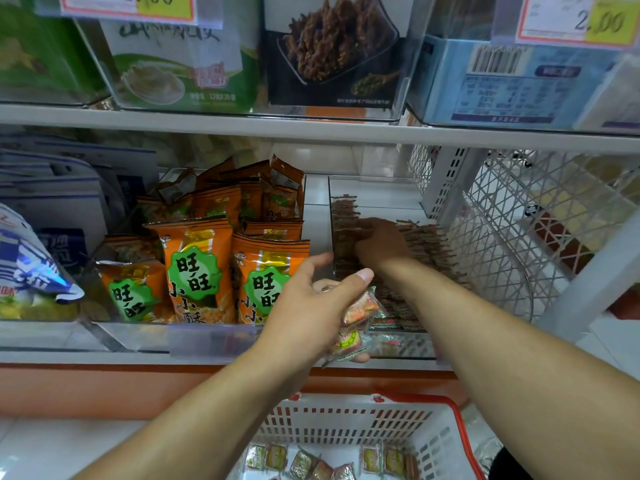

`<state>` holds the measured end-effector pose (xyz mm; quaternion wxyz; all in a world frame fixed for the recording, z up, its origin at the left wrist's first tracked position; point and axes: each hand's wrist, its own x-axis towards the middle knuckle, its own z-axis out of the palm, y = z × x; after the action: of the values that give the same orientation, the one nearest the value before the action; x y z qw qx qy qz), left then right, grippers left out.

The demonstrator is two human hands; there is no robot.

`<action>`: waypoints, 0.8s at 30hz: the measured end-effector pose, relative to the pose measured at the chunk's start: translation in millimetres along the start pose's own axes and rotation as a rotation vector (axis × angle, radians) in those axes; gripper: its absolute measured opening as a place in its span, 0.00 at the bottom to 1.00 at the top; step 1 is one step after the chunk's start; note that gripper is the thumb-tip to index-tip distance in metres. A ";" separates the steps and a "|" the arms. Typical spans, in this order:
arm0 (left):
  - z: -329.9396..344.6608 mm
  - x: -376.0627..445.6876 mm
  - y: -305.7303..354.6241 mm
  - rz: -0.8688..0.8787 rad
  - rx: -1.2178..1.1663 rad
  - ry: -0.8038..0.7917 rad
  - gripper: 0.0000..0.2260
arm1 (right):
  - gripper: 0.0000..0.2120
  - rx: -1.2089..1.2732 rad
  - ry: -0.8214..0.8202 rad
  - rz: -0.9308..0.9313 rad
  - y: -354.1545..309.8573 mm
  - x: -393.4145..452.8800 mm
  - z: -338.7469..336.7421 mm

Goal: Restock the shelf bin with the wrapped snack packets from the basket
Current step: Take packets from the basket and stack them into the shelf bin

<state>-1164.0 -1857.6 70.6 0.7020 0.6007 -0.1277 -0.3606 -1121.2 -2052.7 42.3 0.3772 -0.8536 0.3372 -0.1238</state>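
Head view | my left hand (311,306) pinches a small stack of wrapped packets (356,317) at the clear bin (394,344) front | right hand (379,242) presses flat on the standing packet row (426,251) inside | risk: loose pinch drops packets outside the bin, or row topples when I lift | more packets in basket (446,441) below

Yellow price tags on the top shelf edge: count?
2. One yellow-and-white price tag sits at upper left, the other yellow-and-white price tag at upper right. Both are cropped by the frame; others may lie outside it.
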 end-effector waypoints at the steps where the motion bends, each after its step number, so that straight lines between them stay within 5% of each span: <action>1: -0.4 0.5 0.4 0.003 -0.001 -0.001 0.25 | 0.21 -0.033 -0.030 -0.007 0.8 -0.8 -0.3; 5: -0.4 -0.3 -0.6 0.074 0.069 0.077 0.28 | 0.18 0.015 -0.066 0.013 1.2 -4.5 -6.8; 9: -2.1 -10.5 -2.4 0.097 0.147 0.132 0.30 | 0.13 0.166 0.121 -0.100 -5.6 -31.2 -29.8; 12: -5.8 -18.7 0.2 0.028 0.086 0.090 0.20 | 0.18 0.474 -0.189 -0.200 -14.2 -76.6 -49.5; 15: -10.7 -20.2 0.7 0.019 0.091 0.054 0.18 | 0.21 0.480 -0.521 -0.298 -9.1 -118.2 -58.8; 18: -11.3 -22.1 3.0 0.003 0.099 -0.003 0.24 | 0.19 0.426 -0.521 -0.328 -1.8 -139.0 -59.7; 24: -7.1 -26.4 2.4 -0.001 0.199 -0.036 0.28 | 0.16 0.573 -0.569 -0.102 0.7 -153.6 -64.4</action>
<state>-1177.5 -1834.8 77.8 0.6362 0.6611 -0.1749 -0.3572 -1265.5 -1986.4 92.5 0.6714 -0.7298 0.1283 0.0100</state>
